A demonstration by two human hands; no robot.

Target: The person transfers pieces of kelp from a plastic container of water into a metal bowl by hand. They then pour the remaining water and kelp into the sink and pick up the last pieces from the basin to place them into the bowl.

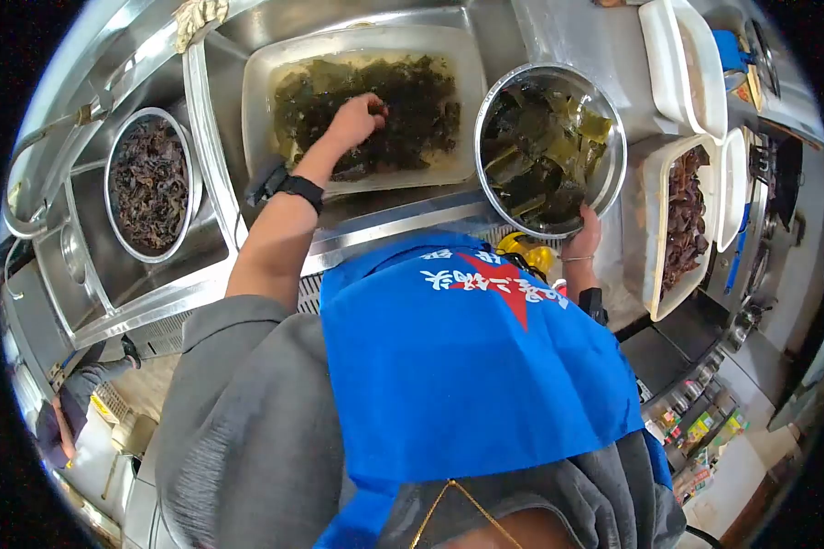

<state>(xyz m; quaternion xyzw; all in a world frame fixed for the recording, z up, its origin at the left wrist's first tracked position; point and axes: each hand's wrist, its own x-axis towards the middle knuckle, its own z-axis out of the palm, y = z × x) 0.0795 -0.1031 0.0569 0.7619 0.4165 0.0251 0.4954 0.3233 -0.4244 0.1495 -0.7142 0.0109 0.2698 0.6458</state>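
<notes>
My left hand (357, 122) is over a white plastic tub (255, 114), its fingers curled together. Whether anything is pinched in them is hidden. Dark green seaweed pieces (403, 114), which look like kelp, lie in cloudy water in the tub. My right hand (584, 234) grips the near right rim of a round metal bowl (620, 151). Inside that bowl are flat green seaweed pieces (558, 137), some of them glossy.
A metal bowl of dark, wrinkled pieces (151, 183) stands in the left sink compartment, near a faucet (27, 206). At the right are a white tub with reddish-brown pieces (687, 215) and more white containers (673, 64). Another person (59, 421) is at the lower left.
</notes>
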